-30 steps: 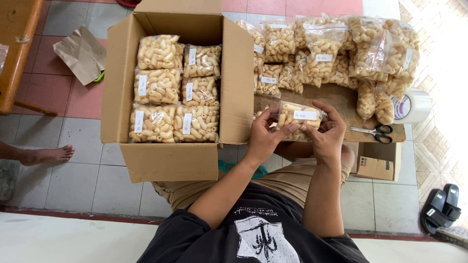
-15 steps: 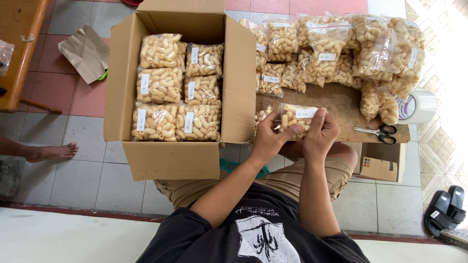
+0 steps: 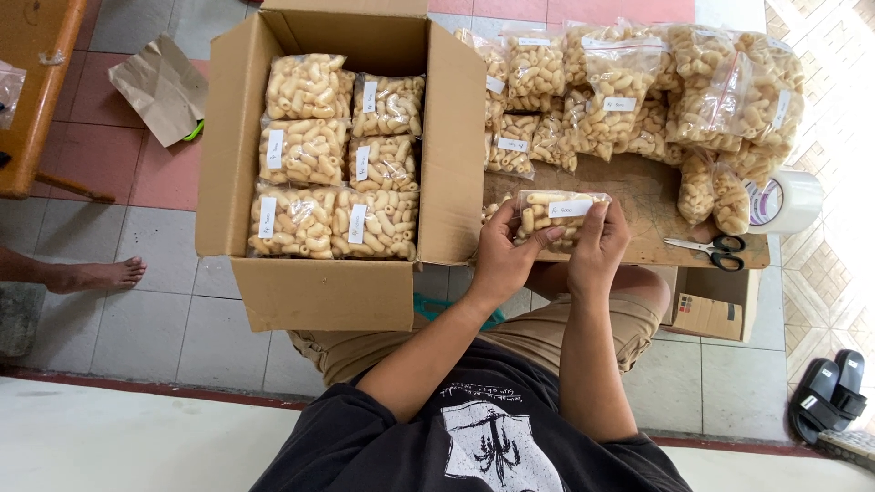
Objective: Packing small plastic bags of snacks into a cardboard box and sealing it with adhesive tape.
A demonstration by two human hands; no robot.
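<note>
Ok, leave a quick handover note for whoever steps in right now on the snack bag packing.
Left hand and right hand together hold one labelled snack bag above the wooden board.
Done: six bags lie packed in the open cardboard box on the left.
Left: the pile of filled bags at the board's far edge is not yet boxed.
Scissors and a tape roll sit to the right.
</note>
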